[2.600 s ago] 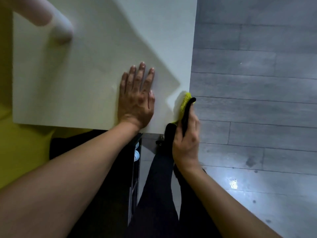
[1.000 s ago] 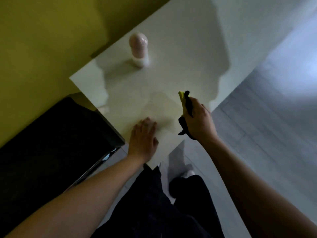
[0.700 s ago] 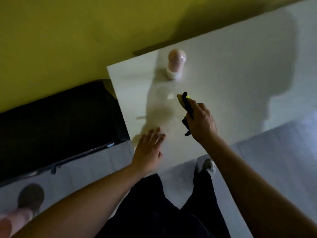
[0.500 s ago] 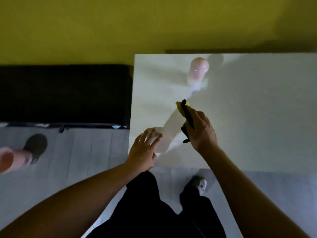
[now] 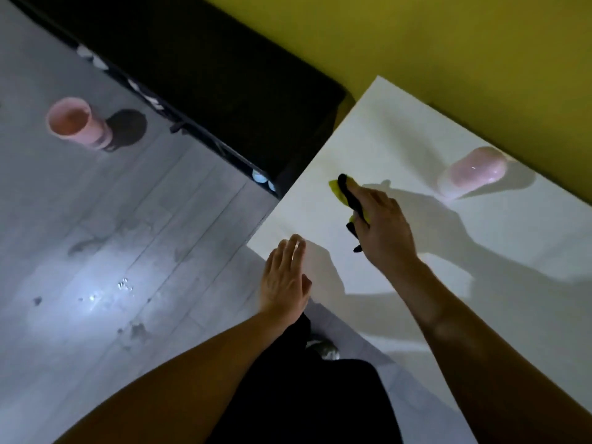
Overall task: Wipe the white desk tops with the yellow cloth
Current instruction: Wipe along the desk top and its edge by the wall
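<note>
Two bare forearms, no sleeves, no watch or rings visible on left hand [image 5: 283, 280] or right hand [image 5: 382, 229]. Loose black fabric trousers [image 5: 304, 398] at 6 o'clock. One light grey-white shoe toe [image 5: 326, 349] just above trousers, blurry, detail unclear.

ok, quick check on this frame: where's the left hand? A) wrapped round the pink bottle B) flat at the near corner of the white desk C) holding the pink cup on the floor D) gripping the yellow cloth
B: the left hand lies with straight fingers at the near corner of the white desk, while the right hand is the one holding the yellow cloth.
</note>
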`<act>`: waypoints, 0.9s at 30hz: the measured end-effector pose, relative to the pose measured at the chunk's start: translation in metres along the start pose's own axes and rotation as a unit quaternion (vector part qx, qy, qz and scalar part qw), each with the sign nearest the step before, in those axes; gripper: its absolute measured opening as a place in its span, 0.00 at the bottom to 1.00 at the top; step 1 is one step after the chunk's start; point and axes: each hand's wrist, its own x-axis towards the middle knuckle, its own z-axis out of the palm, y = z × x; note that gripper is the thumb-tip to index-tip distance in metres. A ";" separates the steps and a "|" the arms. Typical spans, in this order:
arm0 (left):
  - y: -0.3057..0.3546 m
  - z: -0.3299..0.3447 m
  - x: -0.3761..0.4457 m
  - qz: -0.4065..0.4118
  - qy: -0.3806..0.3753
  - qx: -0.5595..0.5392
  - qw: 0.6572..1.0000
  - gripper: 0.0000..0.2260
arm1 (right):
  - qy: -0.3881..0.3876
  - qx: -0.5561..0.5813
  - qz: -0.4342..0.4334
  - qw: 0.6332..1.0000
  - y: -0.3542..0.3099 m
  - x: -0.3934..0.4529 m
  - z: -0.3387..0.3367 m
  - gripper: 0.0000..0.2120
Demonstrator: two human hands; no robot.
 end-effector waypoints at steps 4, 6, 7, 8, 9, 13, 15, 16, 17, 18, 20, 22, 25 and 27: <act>0.016 0.014 0.006 -0.051 0.053 -0.051 0.996 0.32 | 0.004 -0.083 -0.098 0.992 -0.008 0.046 -0.001 0.30; 0.024 0.024 0.011 -0.082 0.103 -0.072 0.989 0.30 | 0.019 -0.111 -0.154 0.982 -0.014 0.068 0.007 0.29; 0.028 0.030 0.013 -0.097 0.128 -0.075 0.984 0.29 | 0.019 -0.124 -0.183 0.975 -0.016 0.077 0.015 0.29; 0.032 0.035 0.017 -0.113 0.152 -0.074 0.979 0.29 | 0.010 -0.137 -0.215 0.967 -0.018 0.085 0.024 0.29; 0.035 0.040 0.020 -0.126 0.172 -0.072 0.974 0.28 | -0.012 -0.150 -0.249 0.957 -0.016 0.092 0.034 0.30; 0.044 0.059 0.032 -0.156 0.237 -0.079 0.956 0.26 | -0.132 -0.188 -0.361 0.904 0.008 0.112 0.073 0.28; 0.047 0.065 0.033 -0.151 0.271 -0.099 0.945 0.26 | -0.141 -0.178 -0.399 0.889 0.020 0.116 0.080 0.25; 0.047 0.067 0.034 -0.147 0.287 -0.105 0.941 0.26 | -0.136 -0.172 -0.414 0.884 0.024 0.118 0.081 0.25; 0.047 0.069 0.035 -0.142 0.299 -0.107 0.938 0.26 | -0.131 -0.167 -0.427 0.879 0.026 0.120 0.082 0.24; 0.046 0.071 0.036 -0.139 0.309 -0.106 0.935 0.26 | -0.128 -0.163 -0.441 0.874 0.026 0.122 0.083 0.24; 0.045 0.072 0.037 -0.137 0.322 -0.105 0.931 0.25 | -0.132 -0.160 -0.468 0.859 0.017 0.123 0.091 0.22; 0.046 0.074 0.038 -0.136 0.323 -0.109 0.930 0.25 | -0.166 -0.162 -0.501 0.834 -0.003 0.123 0.105 0.21; 0.047 0.075 0.039 -0.144 0.328 -0.102 0.928 0.25 | -0.263 -0.200 -0.525 0.784 -0.043 0.126 0.122 0.21; 0.046 0.076 0.039 -0.145 0.334 -0.100 0.926 0.24 | -0.298 -0.224 -0.528 0.763 -0.059 0.132 0.130 0.22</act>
